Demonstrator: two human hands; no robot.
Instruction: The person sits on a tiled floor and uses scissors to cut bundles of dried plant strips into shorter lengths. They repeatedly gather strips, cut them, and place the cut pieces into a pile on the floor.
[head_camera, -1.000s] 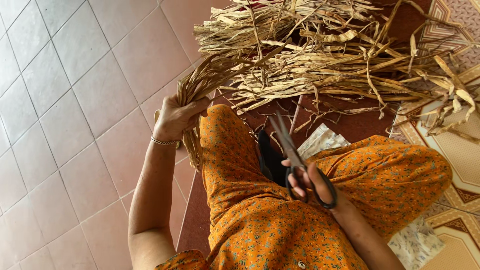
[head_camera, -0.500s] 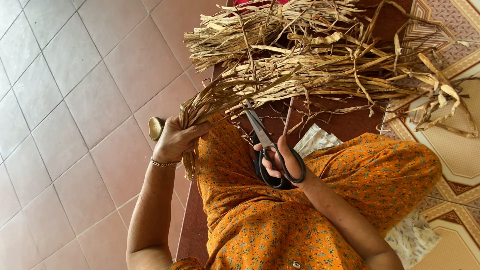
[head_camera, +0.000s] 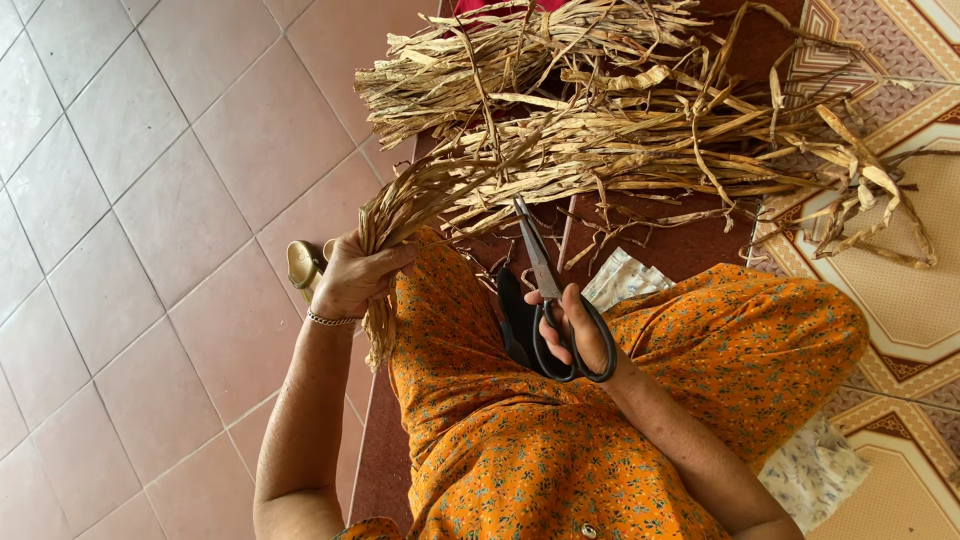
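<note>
Left hand (head_camera: 352, 278) clenched round the gathered end of a dried-leaf bundle (head_camera: 600, 150) fanning across the upper middle of frame, right hand (head_camera: 580, 325) gripping black-handled scissors (head_camera: 548, 290), blades closed, pointing up toward the leaves, above orange floral cloth (head_camera: 560, 440).

Light: bright, even daylight.
Shadows: soft, faint, under the dried leaves (head_camera: 620, 150).
Glare: mild sheen on floor tiles (head_camera: 130, 200).
Focus: sharp throughout.
</note>
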